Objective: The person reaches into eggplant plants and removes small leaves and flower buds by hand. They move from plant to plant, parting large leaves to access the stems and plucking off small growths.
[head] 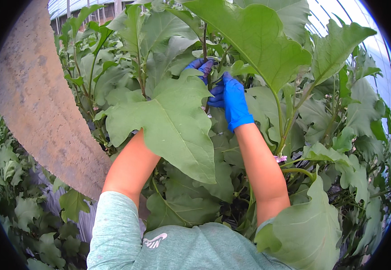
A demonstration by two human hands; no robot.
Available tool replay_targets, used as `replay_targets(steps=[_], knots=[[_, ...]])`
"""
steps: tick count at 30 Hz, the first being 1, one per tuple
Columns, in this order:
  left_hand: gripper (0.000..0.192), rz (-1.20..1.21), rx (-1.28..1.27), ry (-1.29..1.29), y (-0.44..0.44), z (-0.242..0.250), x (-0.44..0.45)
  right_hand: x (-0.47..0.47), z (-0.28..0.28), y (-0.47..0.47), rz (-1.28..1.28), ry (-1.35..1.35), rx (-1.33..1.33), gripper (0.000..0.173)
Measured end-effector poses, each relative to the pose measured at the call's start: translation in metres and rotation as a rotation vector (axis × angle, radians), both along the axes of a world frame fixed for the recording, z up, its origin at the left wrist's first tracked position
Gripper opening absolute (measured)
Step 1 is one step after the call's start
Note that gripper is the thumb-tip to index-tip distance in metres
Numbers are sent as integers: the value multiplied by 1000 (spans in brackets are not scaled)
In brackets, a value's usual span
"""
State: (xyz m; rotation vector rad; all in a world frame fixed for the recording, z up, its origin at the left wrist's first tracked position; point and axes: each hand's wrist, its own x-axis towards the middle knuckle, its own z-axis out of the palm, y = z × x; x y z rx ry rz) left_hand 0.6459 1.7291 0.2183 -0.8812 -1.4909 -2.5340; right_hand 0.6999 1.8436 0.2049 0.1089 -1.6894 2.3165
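Note:
Both of my hands wear blue gloves and work among the leaves of an eggplant plant. My left hand [201,68] is closed around an upright dark eggplant stem [204,44], partly hidden by a large lobed leaf [168,118] that also covers my forearm. Just right of that stem, my right hand [230,98] has its fingers curled in towards it. Its index finger reaches up beside a thin side branch [223,60]. The right fingertips are partly out of sight, so whether they grip anything is unclear. A broad leaf [249,40] hangs above the right hand.
A pitted, concrete-like slab [43,94] curves down along my left side. More eggplant plants crowd both sides, with a pink-purple flower [280,158] near my right forearm. Plastic sheeting [50,192] lies at lower left. Greenhouse film on curved ribs [372,33] rises at upper right.

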Motion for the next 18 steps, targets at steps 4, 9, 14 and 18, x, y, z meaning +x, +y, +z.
replay_targets(steps=[4, 9, 14, 18], knots=[[27, -103, 107, -23, 5, -7, -1, -5, -6, -5, 14, 116, -56, 22], [21, 19, 141, 70, 8, -10, -7, -13, -19, -4, -309, 318, 483, 29], [21, 76, 240, 5, 11, -10, -19, 21, 5, 8, -176, 17, 1442, 33], [25, 40, 371, -7, 19, -9, -26, 27, 54, -4, -141, 491, 729, 34]])
